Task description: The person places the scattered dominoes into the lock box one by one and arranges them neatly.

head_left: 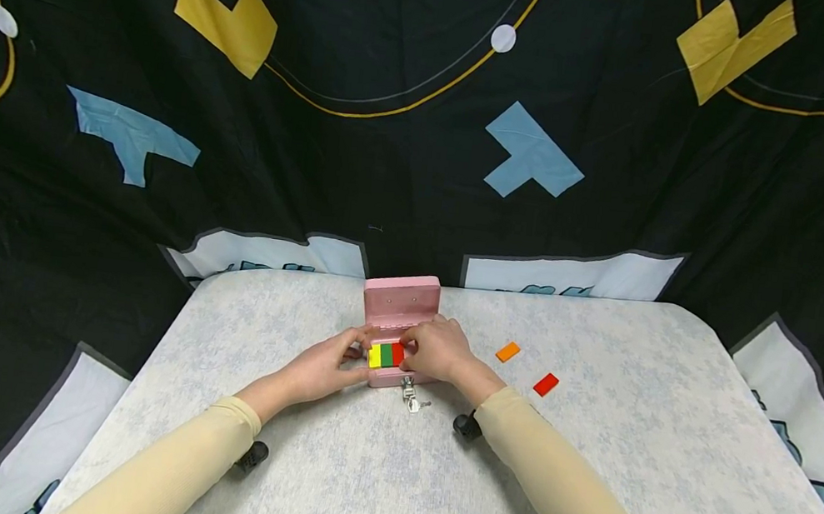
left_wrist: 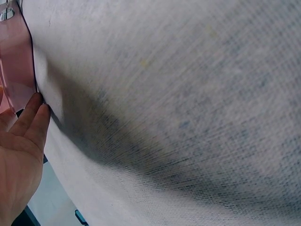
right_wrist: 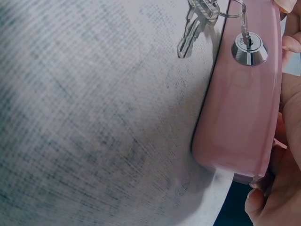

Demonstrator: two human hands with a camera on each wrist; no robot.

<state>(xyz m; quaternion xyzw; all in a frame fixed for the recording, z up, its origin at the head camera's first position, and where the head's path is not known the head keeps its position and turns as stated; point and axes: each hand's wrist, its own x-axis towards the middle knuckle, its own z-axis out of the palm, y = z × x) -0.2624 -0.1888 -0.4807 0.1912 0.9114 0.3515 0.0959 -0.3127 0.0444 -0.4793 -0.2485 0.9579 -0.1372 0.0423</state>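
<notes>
A small pink lockable metal box stands on the table with its lid raised. Inside lie a yellow block, a green block and a red block, side by side. My left hand holds the box at its left side, thumb by the front corner. Over the box's right part, my right hand pinches at the red block, its fingers partly hiding it. A key sits in the front lock, with another key hanging from the ring.
On the tabletop, right of the box, lie an orange block and a red block. A black cloth with yellow and blue shapes hangs behind the table.
</notes>
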